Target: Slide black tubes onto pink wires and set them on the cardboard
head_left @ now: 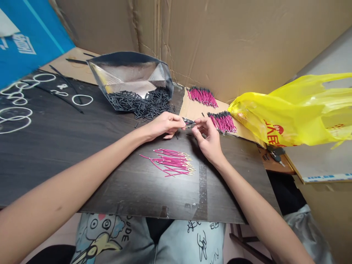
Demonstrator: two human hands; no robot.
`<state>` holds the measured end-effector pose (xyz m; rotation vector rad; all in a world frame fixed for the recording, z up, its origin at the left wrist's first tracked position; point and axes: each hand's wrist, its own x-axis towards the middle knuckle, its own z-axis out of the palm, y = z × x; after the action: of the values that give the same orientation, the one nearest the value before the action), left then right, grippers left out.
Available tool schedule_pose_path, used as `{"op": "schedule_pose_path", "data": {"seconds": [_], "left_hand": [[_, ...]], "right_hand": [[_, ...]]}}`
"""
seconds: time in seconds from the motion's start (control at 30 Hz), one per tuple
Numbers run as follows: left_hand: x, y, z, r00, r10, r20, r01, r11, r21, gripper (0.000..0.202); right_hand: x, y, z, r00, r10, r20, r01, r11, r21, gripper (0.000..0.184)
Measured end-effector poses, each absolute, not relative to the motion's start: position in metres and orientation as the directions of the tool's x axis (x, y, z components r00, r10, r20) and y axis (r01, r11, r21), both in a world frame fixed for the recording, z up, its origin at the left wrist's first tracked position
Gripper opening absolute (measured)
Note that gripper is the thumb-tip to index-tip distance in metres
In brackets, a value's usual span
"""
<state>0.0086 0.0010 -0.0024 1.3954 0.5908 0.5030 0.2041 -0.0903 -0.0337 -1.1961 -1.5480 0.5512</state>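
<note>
Where wires (175,161) lie, room (nearside), desk edge (132,214)

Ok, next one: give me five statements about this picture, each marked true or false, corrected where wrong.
1. The left hand and right hand are close together. True.
2. The left hand is empty. False: its fingers pinch small thin pieces.
3. Two bundles of black-tipped wires lie on cardboard. True.
4. The yellow bag is at the picture's right. True.
5. The pale bands lie beside that bag. False: they lie on the table's left side.
</note>
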Motion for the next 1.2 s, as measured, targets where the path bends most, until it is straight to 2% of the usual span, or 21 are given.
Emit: {"op": "schedule_pose_path", "data": {"seconds": [0.27, 0.53, 0.63, 0.73, 0.83, 0.9, 0.97, 1.07, 1.2], "left_hand": [[0.0074, 0.0016, -0.0041, 0.776, 0.63, -0.032, 0.065, -0.03, 0.997, 0.021], [0.0074, 0.0002, -0.0055, 0.812, 0.583, 0.013, 0.084, -0.138, 0.987, 0.026], [0.0073, 0.0013, -0.0068, 0.806, 0.592, 0.012, 0.071, -0.117, 0.991, 0.024], [0.0077, 0.0011, -0.0063, 0.78, 0.625, -0.037, 0.03, 0.023, 0.999, 0.018], [0.0083, -0.0004, -0.0048, 0.758, 0.647, -0.085, 0.011, 0.118, 0.993, 0.016], [0.0088, -0.0012, -0.0041, 0.752, 0.652, -0.097, 0.015, 0.131, 0.991, 0.017], [0.0091, -0.0014, -0.0042, 0.75, 0.654, -0.1, 0.02, 0.13, 0.991, 0.017], [0.0094, -0.0009, -0.0051, 0.752, 0.654, -0.084, 0.007, 0.12, 0.993, 0.018], [0.0095, -0.001, -0.0056, 0.753, 0.655, -0.072, 0.0, 0.109, 0.994, 0.017]], "right_hand": [[0.2035, -0.0889, -0.0335, 0.124, 0.881, 0.457, 0.323, 0.399, -0.858, 0.027], [0.2005, -0.0874, -0.0339, 0.105, 0.926, 0.363, 0.196, 0.338, -0.92, 0.039], [0.2023, -0.0886, -0.0328, 0.089, 0.934, 0.346, 0.184, 0.326, -0.927, 0.036], [0.2061, -0.0895, -0.0319, 0.067, 0.933, 0.354, 0.366, 0.307, -0.879, 0.022], [0.2077, -0.0889, -0.0341, -0.045, 0.909, 0.414, 0.68, 0.331, -0.654, 0.01], [0.2064, -0.0878, -0.0374, -0.117, 0.899, 0.423, 0.79, 0.342, -0.509, 0.008], [0.2039, -0.0867, -0.0404, -0.142, 0.894, 0.425, 0.833, 0.34, -0.437, 0.01], [0.2007, -0.0873, -0.0406, -0.168, 0.878, 0.449, 0.807, 0.384, -0.449, 0.013], [0.1994, -0.0923, -0.0331, -0.089, 0.858, 0.507, 0.672, 0.427, -0.605, 0.015]]}}
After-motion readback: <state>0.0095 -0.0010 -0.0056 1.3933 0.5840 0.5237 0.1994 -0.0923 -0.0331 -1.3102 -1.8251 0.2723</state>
